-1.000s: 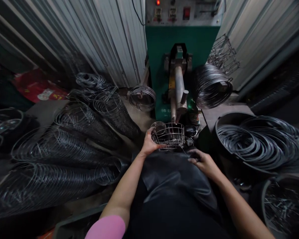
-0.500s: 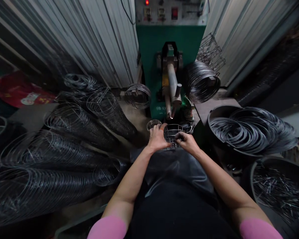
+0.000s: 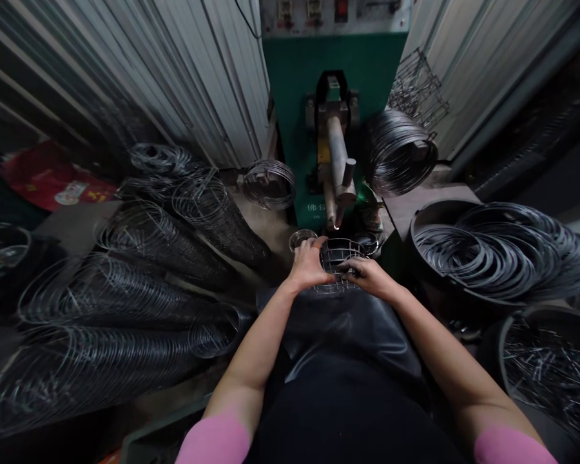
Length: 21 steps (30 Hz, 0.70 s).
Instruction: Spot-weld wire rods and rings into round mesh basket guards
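Observation:
A small round wire basket [image 3: 339, 254] rests in front of me, just below the electrode arm of a green welding machine [image 3: 336, 164]. My left hand [image 3: 308, 265] grips the basket's left side with its fingers curled over the rim. On the basket's right front edge my right hand [image 3: 371, 277] is closed, pinching the wires. A small wire ring [image 3: 301, 238] lies just left of the basket. A dark apron [image 3: 341, 348] covers my lap under both forearms.
Long stacks of nested wire rings [image 3: 140, 283] lie to the left. A black tub of wire hoops [image 3: 493, 254] stands at the right, another tub of short wire pieces [image 3: 546, 374] below it. A wire coil [image 3: 401, 151] hangs beside the machine. Corrugated metal walls [image 3: 183, 71] close in both sides.
My right hand rose from my lap to the basket's right edge and closed on it. My left hand shifted over the rim. The view drifted slightly.

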Motion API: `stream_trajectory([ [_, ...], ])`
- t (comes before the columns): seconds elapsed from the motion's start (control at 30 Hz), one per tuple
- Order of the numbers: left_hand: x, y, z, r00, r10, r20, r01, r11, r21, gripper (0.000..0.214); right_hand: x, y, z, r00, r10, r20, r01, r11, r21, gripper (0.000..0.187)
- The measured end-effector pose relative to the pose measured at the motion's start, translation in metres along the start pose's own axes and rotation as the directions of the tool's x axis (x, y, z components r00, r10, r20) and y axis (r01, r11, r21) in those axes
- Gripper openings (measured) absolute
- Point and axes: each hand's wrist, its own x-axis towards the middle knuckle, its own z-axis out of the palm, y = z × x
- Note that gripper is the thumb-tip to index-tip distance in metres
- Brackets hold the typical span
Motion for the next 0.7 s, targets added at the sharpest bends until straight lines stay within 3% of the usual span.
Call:
stream_trajectory([
  [0.2,0.005,-0.005,0.001,1.000,0.015,-0.011,-0.015,1.000,-0.012,0.091,0.003,0.005,0.003,0.998,-0.036,-0.059,0.034,0.999,-0.020,0.020],
  [0.4,0.008,-0.002,0.002,0.999,0.000,-0.033,0.002,0.999,0.055,0.092,0.003,0.008,0.008,0.999,0.032,-0.031,-0.036,0.990,-0.138,0.034],
  [0.7,0.008,0.001,0.001,1.000,0.016,0.002,-0.016,0.997,0.076,0.091,-0.001,0.001,0.011,0.992,-0.073,-0.106,0.068,0.996,-0.051,0.024],
])
